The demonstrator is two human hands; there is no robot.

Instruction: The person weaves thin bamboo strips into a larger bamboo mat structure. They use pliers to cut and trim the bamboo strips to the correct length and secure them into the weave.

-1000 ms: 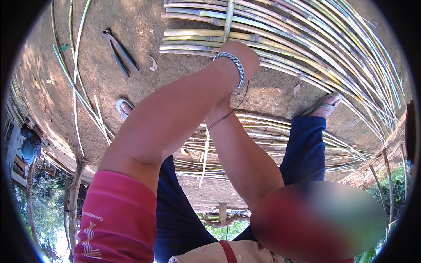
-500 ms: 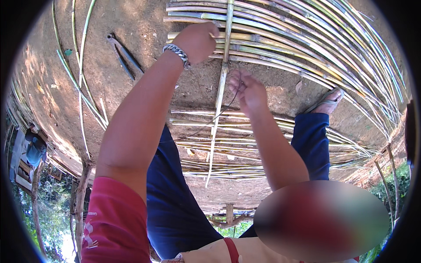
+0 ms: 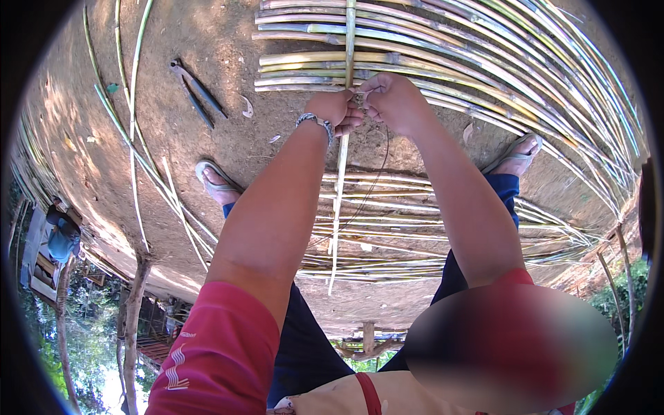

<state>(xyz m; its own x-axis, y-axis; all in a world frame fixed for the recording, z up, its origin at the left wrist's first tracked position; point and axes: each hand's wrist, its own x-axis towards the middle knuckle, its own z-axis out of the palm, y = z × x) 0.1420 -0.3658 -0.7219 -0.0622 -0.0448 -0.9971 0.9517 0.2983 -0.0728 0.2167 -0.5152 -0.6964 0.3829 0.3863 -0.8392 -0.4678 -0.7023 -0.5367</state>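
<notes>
A row of long bamboo poles (image 3: 415, 59) fans out across the ground. A thin split crosspiece (image 3: 342, 169) crosses over their near ends and runs back toward me. My left hand (image 3: 335, 112), wearing a chain bracelet, is closed at the crosspiece beside the nearest pole; what its fingertips hold is hidden. Just right of it, my right hand (image 3: 394, 104) pinches a thin dark wire (image 3: 384, 152), and the fingertips of both hands nearly meet. The wire's loose length trails down past the crosspiece over a lower bundle of thin canes (image 3: 380, 200).
Pincers (image 3: 194, 90) with dark handles lie on the dirt to the left. Thin green canes (image 3: 131, 104) lie beyond them. My sandalled feet (image 3: 216, 181) stand on both sides of the lower canes. Another person (image 3: 62, 232) is at the far left, near wooden posts (image 3: 135, 311).
My left hand has come down and right from above the poles to the crosspiece. My right hand has moved up to meet it, drawing the wire along. My left foot has come into view.
</notes>
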